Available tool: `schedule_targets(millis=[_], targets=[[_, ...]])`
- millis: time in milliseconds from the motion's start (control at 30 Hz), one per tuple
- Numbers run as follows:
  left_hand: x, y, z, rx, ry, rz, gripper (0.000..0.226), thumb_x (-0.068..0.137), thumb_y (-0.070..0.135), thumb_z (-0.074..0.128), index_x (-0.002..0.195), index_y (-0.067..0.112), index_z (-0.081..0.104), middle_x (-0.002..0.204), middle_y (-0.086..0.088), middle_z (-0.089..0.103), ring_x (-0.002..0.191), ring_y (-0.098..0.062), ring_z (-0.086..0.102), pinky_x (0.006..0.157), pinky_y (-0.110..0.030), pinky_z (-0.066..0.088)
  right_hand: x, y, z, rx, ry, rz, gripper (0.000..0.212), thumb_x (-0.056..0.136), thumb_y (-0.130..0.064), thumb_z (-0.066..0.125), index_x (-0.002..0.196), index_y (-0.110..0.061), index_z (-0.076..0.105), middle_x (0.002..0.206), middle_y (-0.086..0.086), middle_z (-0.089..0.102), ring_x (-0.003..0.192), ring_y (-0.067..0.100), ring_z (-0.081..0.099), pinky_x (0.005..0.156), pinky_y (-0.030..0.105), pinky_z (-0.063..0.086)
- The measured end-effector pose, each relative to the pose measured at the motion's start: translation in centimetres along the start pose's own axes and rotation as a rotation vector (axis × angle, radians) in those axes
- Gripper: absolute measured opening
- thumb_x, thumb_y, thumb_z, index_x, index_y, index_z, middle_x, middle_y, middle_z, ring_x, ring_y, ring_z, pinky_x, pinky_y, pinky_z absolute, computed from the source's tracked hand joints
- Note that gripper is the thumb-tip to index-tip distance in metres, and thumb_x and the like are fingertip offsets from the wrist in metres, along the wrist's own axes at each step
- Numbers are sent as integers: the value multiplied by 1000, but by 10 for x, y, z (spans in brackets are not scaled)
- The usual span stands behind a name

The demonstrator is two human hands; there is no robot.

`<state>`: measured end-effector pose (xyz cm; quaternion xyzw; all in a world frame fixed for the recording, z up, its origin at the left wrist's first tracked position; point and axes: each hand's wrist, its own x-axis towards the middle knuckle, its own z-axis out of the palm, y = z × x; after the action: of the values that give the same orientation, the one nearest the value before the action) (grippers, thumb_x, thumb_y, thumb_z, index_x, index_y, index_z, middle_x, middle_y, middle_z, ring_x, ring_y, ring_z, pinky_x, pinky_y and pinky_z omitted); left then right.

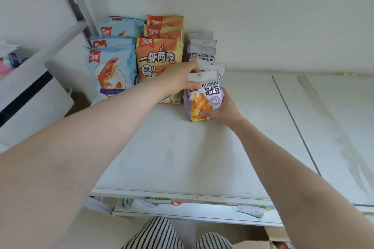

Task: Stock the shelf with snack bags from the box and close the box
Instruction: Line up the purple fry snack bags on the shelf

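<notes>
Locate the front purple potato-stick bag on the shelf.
In the head view, the front purple bag stands mid-shelf, heading the purple row, right of the orange bags, held by both hands.

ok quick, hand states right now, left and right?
Left hand: gripping the top of the front purple potato-stick bag.
Right hand: gripping the same bag's lower right side; bag stands on the shelf.

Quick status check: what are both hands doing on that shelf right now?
Left hand grips top of front purple bag. Right hand holds its base, upright on shelf. Purple row behind, orange bags left. Nothing blocking.
</notes>
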<state>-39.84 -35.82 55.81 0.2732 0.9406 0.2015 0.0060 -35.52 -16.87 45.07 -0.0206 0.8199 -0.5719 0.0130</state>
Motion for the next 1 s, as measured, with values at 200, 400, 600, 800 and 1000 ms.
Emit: schedule_targets(millis=[200, 400, 600, 800, 1000], targets=[[10, -3, -3, 228, -22, 97, 47, 86, 37, 67, 120, 7, 53, 158, -7, 21, 138, -23, 34, 101, -30, 35, 14, -3, 0, -11, -57, -7, 113, 40, -29, 91, 141, -23, 40, 119, -13, 67, 113, 12, 64, 99, 48, 51], [16, 2, -11, 187, -121, 108, 30, 93, 30, 59, 114, 9, 53, 92, -3, 56, 81, -20, 53, 58, -27, 30, 8, -5, 8, 68, 23, -10, 113, 44, -17, 91, 143, -17, 36, 125, -5, 65, 114, 13, 63, 99, 48, 51], [35, 5, -9, 226, -125, 178, 18, 90, 28, 62, 81, 20, 48, 119, -15, 60, 110, -32, 55, 89, -47, 44, -16, -10, 52, 296, 322, -14, 126, 62, 9, 86, 154, -14, 2, 135, -11, 40, 123, 6, 49, 104, 22, 43], [50, -1, -2, 192, -60, 155, 21, 88, 30, 65, 77, 20, 50, 113, -8, 61, 100, -26, 56, 80, -37, 42, -11, -8, 68, 209, 426, -7, 133, 47, -23, 91, 154, -19, 11, 151, 0, 34, 139, 14, 38, 113, 42, 38], [54, -5, 6, 122, 5, 61, 26, 87, 34, 65, 72, 16, 53, 78, 0, 50, 74, -18, 46, 64, -30, 30, -5, 0, 59, 78, 391, -8, 141, 41, -40, 91, 154, -20, 9, 152, 0, 34, 140, 17, 37, 114, 45, 36]])
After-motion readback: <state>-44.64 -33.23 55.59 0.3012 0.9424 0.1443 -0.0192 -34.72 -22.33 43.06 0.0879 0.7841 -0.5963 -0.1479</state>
